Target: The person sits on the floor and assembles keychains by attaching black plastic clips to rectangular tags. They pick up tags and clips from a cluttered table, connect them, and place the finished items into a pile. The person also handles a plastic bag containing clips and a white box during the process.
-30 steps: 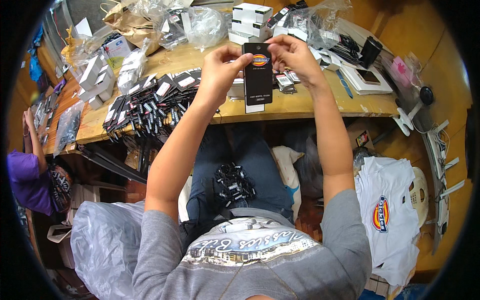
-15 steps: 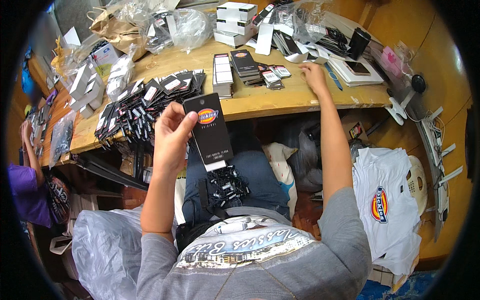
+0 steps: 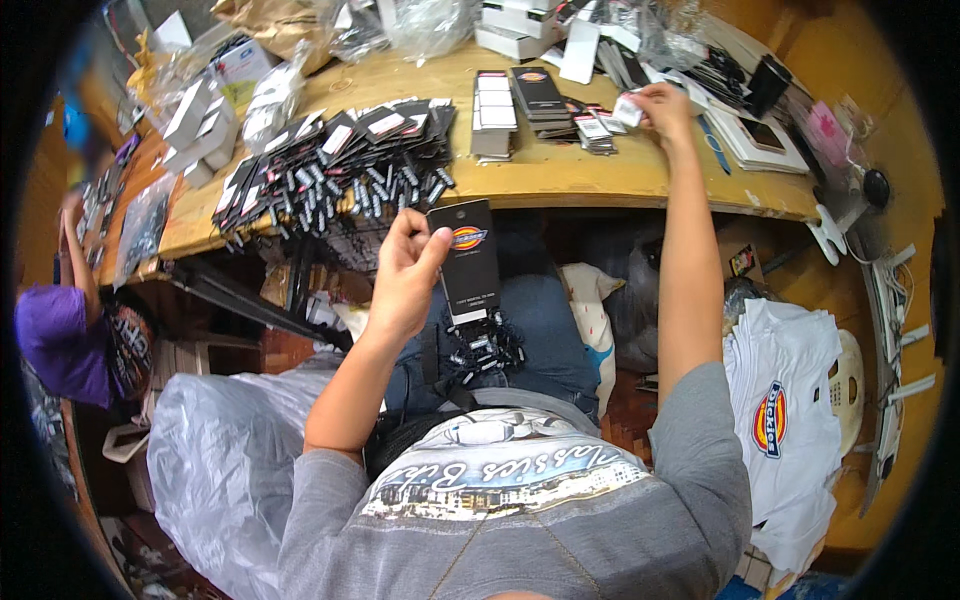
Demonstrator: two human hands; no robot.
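My left hand (image 3: 408,280) is closed on a black hang tag (image 3: 473,265) with a colourful emblem, thumb on its face, above my lap. A white edge shows at the tag's lower end. Over the table my right hand (image 3: 668,112) pinches a small white label (image 3: 627,110) at its fingertips. Just left of it lies a small pile of printed tags (image 3: 594,132). Beside that are a stack of black hang tags (image 3: 540,97) and a stack of white-labelled cards (image 3: 493,115). A tangle of black tag strings (image 3: 486,350) rests on my lap.
A big heap of strung black tags (image 3: 345,155) overhangs the table's front edge. White boxes (image 3: 515,30) and plastic bags stand behind. A phone (image 3: 763,136) lies on a white pad at right. A white T-shirt (image 3: 785,400) lies at lower right; a person in purple (image 3: 65,335) sits left.
My right hand has lifted from the table and now has a small white label at its fingertips. My left hand still holds the black tag. The whole view has shifted.
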